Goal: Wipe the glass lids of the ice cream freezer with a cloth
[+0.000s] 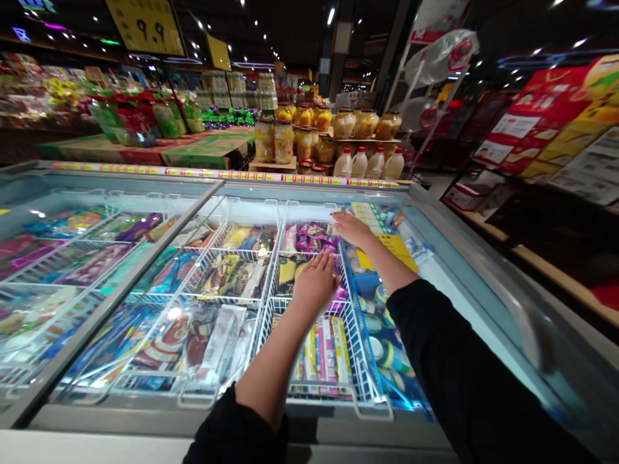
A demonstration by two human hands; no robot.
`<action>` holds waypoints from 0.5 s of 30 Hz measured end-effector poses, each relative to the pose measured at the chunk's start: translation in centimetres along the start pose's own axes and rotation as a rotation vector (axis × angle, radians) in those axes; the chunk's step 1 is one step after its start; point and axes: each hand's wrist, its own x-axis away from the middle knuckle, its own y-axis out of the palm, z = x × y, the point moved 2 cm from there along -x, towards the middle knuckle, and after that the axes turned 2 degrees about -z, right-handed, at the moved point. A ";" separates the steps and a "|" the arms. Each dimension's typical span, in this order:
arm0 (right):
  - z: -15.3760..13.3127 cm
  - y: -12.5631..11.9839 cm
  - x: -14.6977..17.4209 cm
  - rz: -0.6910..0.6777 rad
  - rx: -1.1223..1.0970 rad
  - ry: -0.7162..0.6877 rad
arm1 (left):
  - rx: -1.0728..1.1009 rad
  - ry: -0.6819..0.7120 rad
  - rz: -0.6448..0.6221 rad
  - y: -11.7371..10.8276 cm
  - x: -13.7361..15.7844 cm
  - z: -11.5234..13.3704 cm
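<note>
Both my hands reach into an open chest freezer, over a white wire basket of frozen treats. My left hand, wearing a ring, is above the basket's middle section with its fingers stretched forward and nothing visible in them. It partly hides yellow-and-black packets there. Farther back, my right hand extends its fingers leftward beside purple packets in the rear section. No held item shows in it, though its palm is hidden. Long yellow and pink wrappers lie in the front section.
Right of the basket are tubs and a yellow price card. A metal frame bar crosses the freezer on the left, with more packets beneath. Beyond the rear edge stand fruit jars and white jugs. Red boxes are stacked at right.
</note>
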 end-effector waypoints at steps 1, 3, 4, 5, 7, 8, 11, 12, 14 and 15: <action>0.0 0.1 0.8 -0.012 -0.012 -0.036 | -0.002 -0.001 -0.005 -0.1 0.1 0.0; 0.8 0.2 2.7 -0.031 -0.045 -0.129 | -0.008 -0.009 -0.024 -0.3 0.2 0.1; 1.7 0.3 3.7 -0.031 -0.063 -0.176 | -0.012 -0.012 -0.031 -0.3 0.3 0.1; 2.8 0.4 4.6 -0.046 -0.075 -0.215 | -0.017 -0.015 -0.030 -0.4 0.3 0.2; 5.6 0.5 5.8 -0.060 -0.080 -0.216 | -0.027 -0.021 -0.018 -0.4 0.4 0.4; 7.0 0.5 6.0 -0.056 -0.075 -0.183 | -0.030 -0.024 -0.012 -0.3 0.4 0.5; 9.2 0.0 4.9 -0.031 -0.039 -0.046 | -0.029 -0.029 0.009 0.2 0.3 0.6; 9.1 -0.1 4.2 -0.022 -0.026 0.001 | -0.027 -0.027 0.021 0.3 0.3 0.6; 7.7 -0.3 2.4 -0.009 -0.006 0.073 | -0.021 -0.023 0.051 0.6 0.2 0.5; 6.6 -0.4 1.5 -0.005 0.000 0.093 | -0.018 -0.021 0.063 0.8 0.1 0.4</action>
